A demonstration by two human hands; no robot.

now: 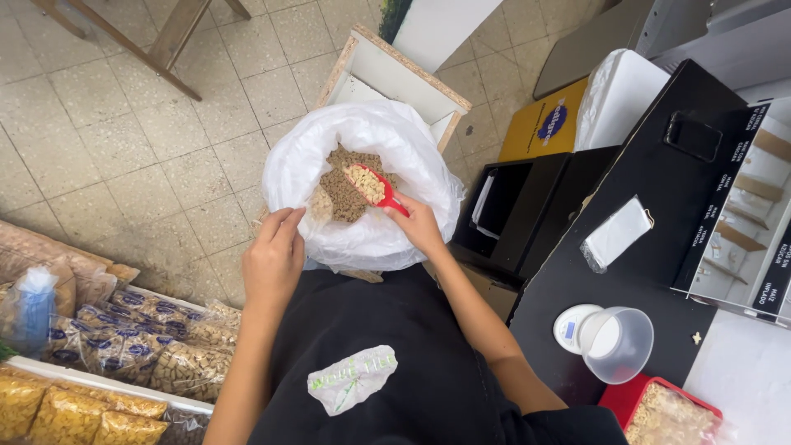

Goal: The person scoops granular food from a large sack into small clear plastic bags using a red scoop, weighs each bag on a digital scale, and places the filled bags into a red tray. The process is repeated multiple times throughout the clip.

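Scoop: a red scoop (381, 189) is sitting over the open mouth of a big white sack (362, 177), heaped with pale, light-coloured pieces.
Where it is lying: above the brown pellets (342, 185) inside the sack, near the sack's right rim.
Long axis: it is running on a slant from upper left to lower right in the head view.
Which way it is pointing: the loaded bowl end is facing up-left, toward the middle of the sack; the handle end is coming down-right into the palm.
Right hand: the right hand (416, 224) is wrapping closed around the scoop handle and holding it roughly level.
Left hand: the left hand (273, 257) is gripping the near left edge of the sack, fingers pinching the plastic and holding the mouth open.
Progress: by my reading, one scoopful is already loaded and is hovering at the sack; nothing is showing yet in the clear cup (618, 342) standing on the small white scale (570, 325).
What is left: judging from that empty cup, the weighing part is not yet being done.
Surroundings: the scale is resting on a black counter (659, 214) to the right, beside a small clear bag (616, 233); a red tray (659, 408) of grain is lying near the corner; packed snack bags (156, 346) are filling shelves at lower left.
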